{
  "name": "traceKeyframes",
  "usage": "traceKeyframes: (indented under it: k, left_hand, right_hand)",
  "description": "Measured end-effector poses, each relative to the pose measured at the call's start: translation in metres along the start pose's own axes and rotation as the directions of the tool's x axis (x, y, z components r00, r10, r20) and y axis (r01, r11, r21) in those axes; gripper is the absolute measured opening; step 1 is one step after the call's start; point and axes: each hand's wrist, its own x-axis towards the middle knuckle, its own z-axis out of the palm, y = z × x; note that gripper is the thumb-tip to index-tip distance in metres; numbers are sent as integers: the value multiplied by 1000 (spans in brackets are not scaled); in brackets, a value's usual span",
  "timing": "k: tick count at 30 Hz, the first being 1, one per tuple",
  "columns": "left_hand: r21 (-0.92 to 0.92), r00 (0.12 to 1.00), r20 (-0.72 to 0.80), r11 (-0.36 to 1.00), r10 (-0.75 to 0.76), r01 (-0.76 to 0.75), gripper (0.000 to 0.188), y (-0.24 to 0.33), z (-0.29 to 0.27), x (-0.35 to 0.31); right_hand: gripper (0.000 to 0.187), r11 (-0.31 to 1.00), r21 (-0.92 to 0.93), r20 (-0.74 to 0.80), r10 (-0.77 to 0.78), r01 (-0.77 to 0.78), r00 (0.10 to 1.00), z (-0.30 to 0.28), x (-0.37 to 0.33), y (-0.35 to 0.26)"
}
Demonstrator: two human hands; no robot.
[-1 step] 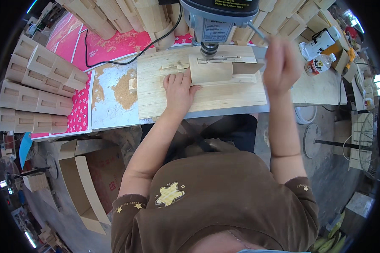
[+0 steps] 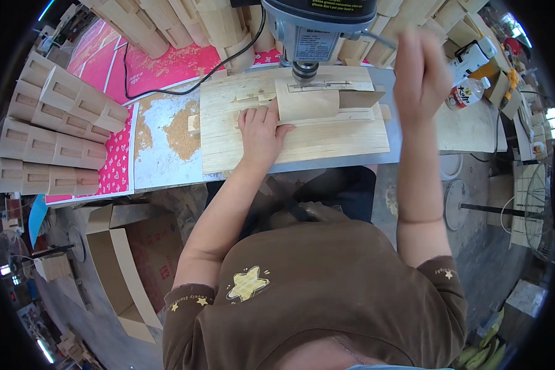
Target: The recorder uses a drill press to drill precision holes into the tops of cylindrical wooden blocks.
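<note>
A pale wooden piece (image 2: pixel 308 106) lies on a flat wooden board (image 2: pixel 333 145), under the chuck (image 2: pixel 304 72) of a grey-blue drill press (image 2: pixel 317 46). My left hand (image 2: pixel 259 137) holds the piece at its left end, its thumb along the near side and its fingers bent on the board. Up at the right, my right hand (image 2: pixel 422 77) is closed in a fist at the end of the drill press lever (image 2: pixel 381 40); motion blurs it a little. Any drill bit below the chuck is too small to make out.
Stacked wooden pieces with slots (image 2: pixel 52 145) stand on the left, and more line the back. Sawdust (image 2: pixel 184 132) lies beside the board. A black cable (image 2: pixel 191 89) crosses behind it. At the right stands a plastic bottle (image 2: pixel 467 94). An open cardboard box (image 2: pixel 120 271) is on the floor.
My right hand has moved a little to the right and toward me, with the lever end shifting along. My left hand and the wooden piece have stayed in place.
</note>
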Motion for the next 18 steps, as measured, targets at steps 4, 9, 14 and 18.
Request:
traceKeyframes:
  k: [4, 9, 14, 18]
  left_hand:
    - [-208, 992, 63, 971, -107, 118, 56, 1, 10, 8]
    - [-334, 981, 116, 924, -157, 188, 48, 0, 8, 21]
    - [-396, 962, 198, 882, -188, 254, 40, -4, -4, 23]
    - [-457, 971, 170, 859, -170, 231, 35, -12, -24, 20]
  right_hand:
    - [27, 970, -232, 29, 82, -73, 996, 4, 89, -3]
    - [29, 992, -112, 32, 58, -54, 998, 21, 92, 38]
    - [22, 992, -123, 499, 80, -21, 863, 8, -37, 81]
    - [21, 899, -429, 570, 199, 82, 797, 1, -81, 74]
